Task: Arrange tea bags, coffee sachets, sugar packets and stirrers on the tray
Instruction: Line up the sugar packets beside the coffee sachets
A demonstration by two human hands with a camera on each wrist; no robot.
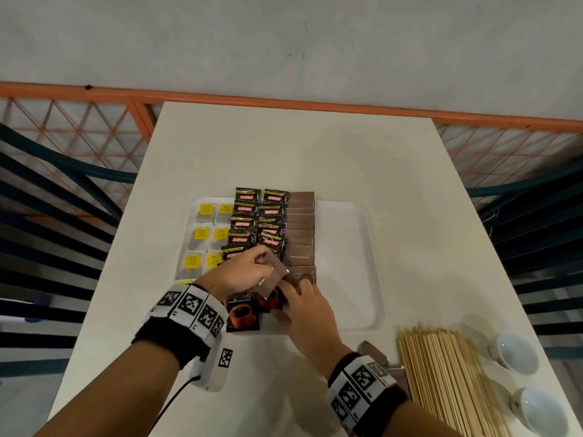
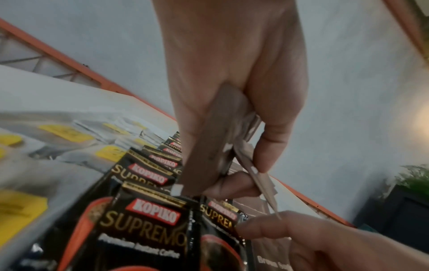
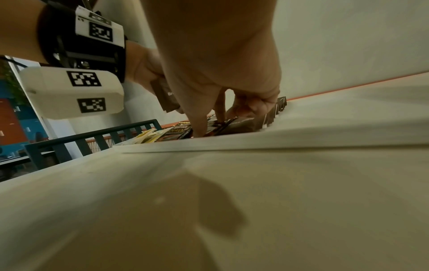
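Progress looks past halfway, judging by the tray [image 1: 347, 216] at the centre of the head view: tea bags [image 1: 202, 234] fill its left part, coffee sachets [image 1: 247, 197] run in 2 overlapping columns down the middle, and brown sugar packets [image 1: 301, 222] form 1 overlapping column just right of them. The right part of the tray is bare. Stirrers [image 1: 441, 373] lie in a bundle on the bench [image 1: 299, 146] at the lower right, not yet moved, so that step remains, along with the last sugar packets.

Counts, as far as visible: 6 yellow tea tags in 2 columns plus a 7th partly hidden under the left wrist; about 10 coffee sachets; roughly 8 sugar packets laid, edges too close to count surely. More than 1 brown packet seems to wait beside the stirrers. 2 white cups [image 1: 512, 353] stand at the far lower right.

Left hand [image 1: 243, 272] has its fingers clamped on a small fan of sugar packets above the near sachets. Right hand [image 1: 307, 305] reaches to the near end of the sugar column, fingers extended and pressing down on the packets there.
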